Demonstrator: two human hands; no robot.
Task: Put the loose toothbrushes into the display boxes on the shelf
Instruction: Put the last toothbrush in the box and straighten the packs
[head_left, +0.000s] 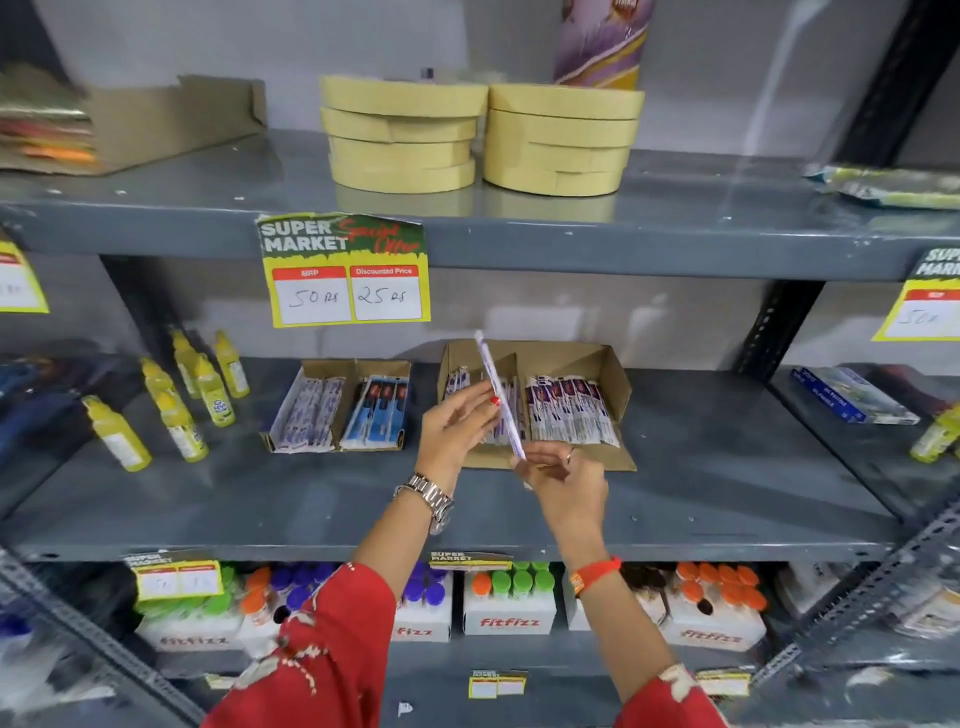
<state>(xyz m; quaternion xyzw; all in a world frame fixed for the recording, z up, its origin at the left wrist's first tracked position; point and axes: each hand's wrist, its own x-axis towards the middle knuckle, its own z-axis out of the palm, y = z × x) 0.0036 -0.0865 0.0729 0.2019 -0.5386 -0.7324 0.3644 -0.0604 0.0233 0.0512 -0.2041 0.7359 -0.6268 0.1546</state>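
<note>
- Head view: both hands held one packaged toothbrush (497, 395) upright-ish, tilted, in front of right display box (535, 405) on middle shelf (727, 467)
- Left hand (457, 421) pinched its mid section w/ fingertips; right hand (561, 478) pinched lower end
- Right box held more packs, esp. right compartment
- Left display box (340, 405) sat near, w/ packs in both compartments
</note>
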